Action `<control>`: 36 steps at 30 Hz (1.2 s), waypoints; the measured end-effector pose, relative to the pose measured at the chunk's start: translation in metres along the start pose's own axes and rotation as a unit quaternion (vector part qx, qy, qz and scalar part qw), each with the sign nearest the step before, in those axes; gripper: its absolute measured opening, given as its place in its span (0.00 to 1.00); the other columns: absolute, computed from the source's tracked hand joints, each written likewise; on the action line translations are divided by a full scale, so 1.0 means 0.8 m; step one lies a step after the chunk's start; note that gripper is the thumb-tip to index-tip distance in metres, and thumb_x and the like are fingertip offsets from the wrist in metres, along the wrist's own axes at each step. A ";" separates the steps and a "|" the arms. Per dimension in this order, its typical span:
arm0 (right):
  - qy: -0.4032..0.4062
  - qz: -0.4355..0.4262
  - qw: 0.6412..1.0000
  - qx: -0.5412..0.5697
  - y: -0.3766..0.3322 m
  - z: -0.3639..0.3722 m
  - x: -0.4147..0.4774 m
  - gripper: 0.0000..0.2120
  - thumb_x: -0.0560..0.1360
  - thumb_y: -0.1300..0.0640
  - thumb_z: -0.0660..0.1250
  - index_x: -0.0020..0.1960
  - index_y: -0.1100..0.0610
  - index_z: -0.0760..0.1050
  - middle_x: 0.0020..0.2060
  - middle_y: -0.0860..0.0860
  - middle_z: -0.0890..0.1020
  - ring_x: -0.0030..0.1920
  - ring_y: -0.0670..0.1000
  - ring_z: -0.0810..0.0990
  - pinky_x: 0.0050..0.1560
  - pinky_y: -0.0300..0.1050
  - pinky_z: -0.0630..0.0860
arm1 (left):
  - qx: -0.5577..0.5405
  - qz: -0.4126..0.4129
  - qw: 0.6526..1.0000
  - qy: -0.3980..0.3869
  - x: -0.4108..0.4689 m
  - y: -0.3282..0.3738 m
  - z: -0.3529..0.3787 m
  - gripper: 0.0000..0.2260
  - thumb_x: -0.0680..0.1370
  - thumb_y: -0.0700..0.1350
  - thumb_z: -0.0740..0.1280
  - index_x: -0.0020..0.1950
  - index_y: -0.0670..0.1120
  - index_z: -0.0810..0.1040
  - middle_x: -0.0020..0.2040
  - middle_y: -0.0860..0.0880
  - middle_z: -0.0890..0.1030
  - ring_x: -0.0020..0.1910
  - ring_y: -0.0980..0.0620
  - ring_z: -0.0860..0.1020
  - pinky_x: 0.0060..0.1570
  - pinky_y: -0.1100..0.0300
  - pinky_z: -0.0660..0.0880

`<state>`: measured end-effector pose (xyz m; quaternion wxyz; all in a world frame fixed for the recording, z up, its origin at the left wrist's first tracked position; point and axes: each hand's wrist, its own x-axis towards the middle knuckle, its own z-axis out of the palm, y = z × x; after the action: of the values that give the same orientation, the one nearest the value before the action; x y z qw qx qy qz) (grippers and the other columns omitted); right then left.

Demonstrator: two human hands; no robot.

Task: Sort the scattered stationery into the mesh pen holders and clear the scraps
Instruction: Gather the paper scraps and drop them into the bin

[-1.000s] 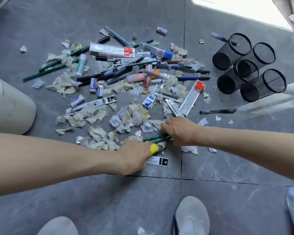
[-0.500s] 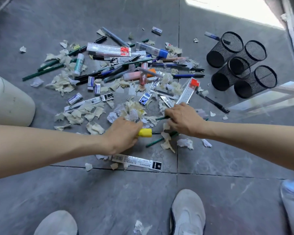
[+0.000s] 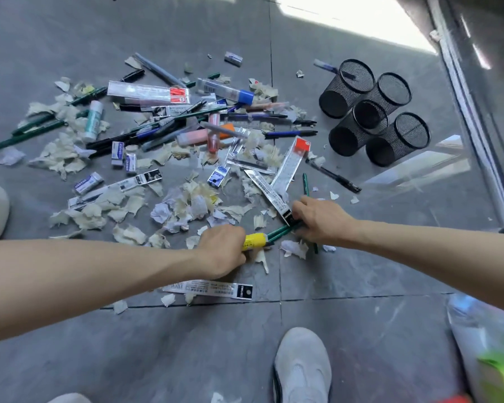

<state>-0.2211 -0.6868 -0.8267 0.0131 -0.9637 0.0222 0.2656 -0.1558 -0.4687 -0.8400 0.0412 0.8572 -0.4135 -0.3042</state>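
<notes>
Two green pencils (image 3: 280, 231) are held side by side at the near edge of the pile on the floor (image 3: 361, 330). They are grasped by the right grip (image 3: 323, 219), whose fingers are curled round their right ends. A yellow-capped item (image 3: 254, 241), possibly a marker, is clasped in the left grip (image 3: 221, 251). Its yellow end meets the pencils' left tips, and the rest is hidden in the fist. Just beyond, torn paper scraps (image 3: 192, 205) are strewn among small erasers (image 3: 117, 152) and a blue pen (image 3: 290, 133). A long barcoded packet (image 3: 210, 287) lies just below the left grip. Four black mesh pen holders (image 3: 373, 112) are clustered, touching one another, well apart at the upper right. A white shoe (image 3: 301, 370) is seen at the bottom edge.
</notes>
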 end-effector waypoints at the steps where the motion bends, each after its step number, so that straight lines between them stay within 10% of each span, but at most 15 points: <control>1: -0.015 0.041 0.998 0.034 0.001 0.003 -0.002 0.13 0.72 0.54 0.67 0.50 0.56 0.65 0.50 0.57 0.73 0.48 0.60 0.75 0.40 0.47 0.65 | -0.007 -0.003 1.000 0.006 0.000 -0.004 -0.004 0.09 0.73 0.47 0.66 0.48 0.43 0.74 0.48 0.42 0.79 0.48 0.41 0.77 0.39 0.56 0.68; 9: -0.032 0.332 0.916 0.223 0.012 0.011 0.010 0.27 0.68 0.63 0.69 0.64 0.64 0.63 0.57 0.61 0.74 0.56 0.61 0.76 0.45 0.47 0.72 | 0.037 0.026 0.996 0.077 0.036 -0.027 -0.058 0.13 0.74 0.51 0.68 0.50 0.44 0.70 0.50 0.44 0.78 0.47 0.42 0.77 0.39 0.56 0.67; 20: 0.031 0.449 0.874 0.184 0.039 0.018 0.000 0.21 0.73 0.67 0.63 0.63 0.60 0.61 0.63 0.60 0.64 0.62 0.64 0.68 0.55 0.54 0.68 | 0.030 0.047 0.990 0.129 0.118 -0.038 -0.127 0.09 0.74 0.41 0.66 0.47 0.46 0.66 0.42 0.46 0.73 0.40 0.46 0.71 0.37 0.55 0.66; 32: 0.157 0.363 0.899 0.190 0.045 0.013 0.002 0.20 0.74 0.66 0.57 0.64 0.57 0.61 0.52 0.61 0.78 0.52 0.64 0.77 0.45 0.50 0.66 | 0.027 -0.006 0.982 0.187 0.164 -0.035 -0.112 0.15 0.76 0.45 0.67 0.59 0.41 0.70 0.56 0.41 0.72 0.53 0.41 0.72 0.42 0.52 0.66; 36: 0.106 0.185 0.958 0.193 0.039 -0.003 0.009 0.18 0.72 0.61 0.59 0.61 0.54 0.62 0.48 0.59 0.78 0.48 0.62 0.77 0.44 0.48 0.67 | 0.115 0.092 0.957 0.248 0.162 -0.022 -0.087 0.16 0.75 0.54 0.65 0.56 0.45 0.70 0.59 0.43 0.66 0.60 0.43 0.65 0.59 0.48 0.61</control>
<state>-0.2149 -0.7187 -0.8288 0.1467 -0.9444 0.2526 0.1507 -0.0440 -0.5650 -0.8523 0.0717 0.8631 -0.4992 -0.0272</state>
